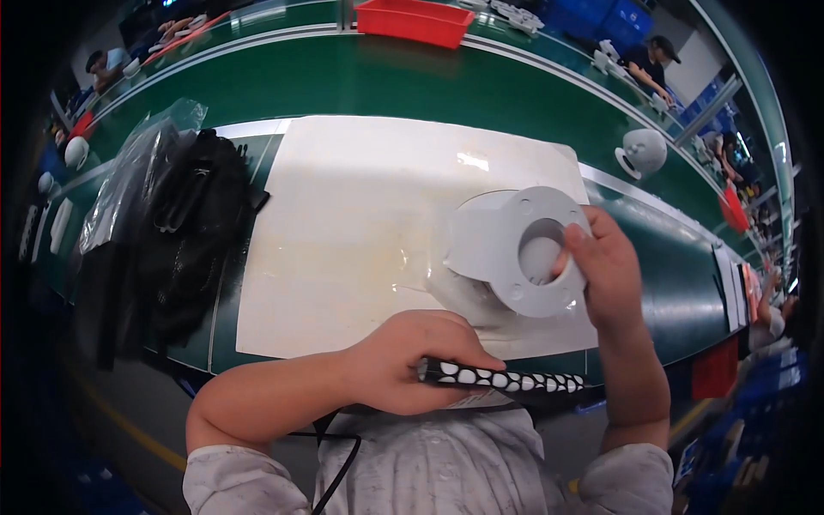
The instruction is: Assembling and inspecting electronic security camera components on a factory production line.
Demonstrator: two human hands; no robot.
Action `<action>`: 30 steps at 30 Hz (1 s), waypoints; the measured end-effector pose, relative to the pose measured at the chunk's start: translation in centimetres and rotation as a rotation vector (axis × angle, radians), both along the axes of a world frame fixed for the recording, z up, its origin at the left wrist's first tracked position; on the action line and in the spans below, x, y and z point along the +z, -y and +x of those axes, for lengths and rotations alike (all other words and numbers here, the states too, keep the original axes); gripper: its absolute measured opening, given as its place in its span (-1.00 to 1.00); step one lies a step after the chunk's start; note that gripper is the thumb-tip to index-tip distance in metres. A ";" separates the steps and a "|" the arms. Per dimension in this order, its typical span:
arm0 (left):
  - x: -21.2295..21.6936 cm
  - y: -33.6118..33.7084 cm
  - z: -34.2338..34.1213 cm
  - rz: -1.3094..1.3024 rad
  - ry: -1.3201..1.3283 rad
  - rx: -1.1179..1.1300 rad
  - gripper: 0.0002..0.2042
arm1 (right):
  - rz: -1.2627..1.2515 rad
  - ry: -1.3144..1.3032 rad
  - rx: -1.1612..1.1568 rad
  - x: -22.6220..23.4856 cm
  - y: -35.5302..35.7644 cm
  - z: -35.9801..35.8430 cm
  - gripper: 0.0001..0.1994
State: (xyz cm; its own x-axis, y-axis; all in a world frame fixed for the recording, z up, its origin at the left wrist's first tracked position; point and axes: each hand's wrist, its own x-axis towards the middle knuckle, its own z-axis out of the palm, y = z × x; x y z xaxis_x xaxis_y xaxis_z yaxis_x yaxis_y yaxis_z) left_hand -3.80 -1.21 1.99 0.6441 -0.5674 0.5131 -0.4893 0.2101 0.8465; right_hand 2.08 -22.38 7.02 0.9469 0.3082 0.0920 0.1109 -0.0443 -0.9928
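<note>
My right hand (614,268) grips the ring-shaped flange of a white plastic housing (506,225), thumb at its round opening. The housing is tilted over the right part of a white sheet (335,206); whether it touches the sheet I cannot tell. Close to my body, my left hand (410,359) is closed round a flat black object with white spots along its edge (506,380). That object is seen edge-on, so its faces are hidden.
A black bag (193,249) and clear plastic wrapping (137,184) lie left of the sheet. Beyond runs a green conveyor belt (292,77) with a red bin (412,21) behind it. Another white housing (642,153) sits at the right. A black cable (350,463) hangs by my lap.
</note>
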 end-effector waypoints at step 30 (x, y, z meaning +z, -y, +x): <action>-0.1 -0.6 0.1 0.087 -0.104 0.297 -0.75 | -0.303 0.943 -0.045 -1.9 0.5 -6.2 -0.67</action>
State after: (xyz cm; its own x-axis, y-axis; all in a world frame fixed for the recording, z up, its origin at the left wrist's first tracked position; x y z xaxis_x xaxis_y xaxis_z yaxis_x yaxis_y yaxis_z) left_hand -3.75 -0.66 1.89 0.8343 -0.3859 0.3937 -0.4285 -0.0047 0.9035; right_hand -4.13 -22.91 5.07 0.5379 0.4089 0.7372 0.8419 -0.3049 -0.4453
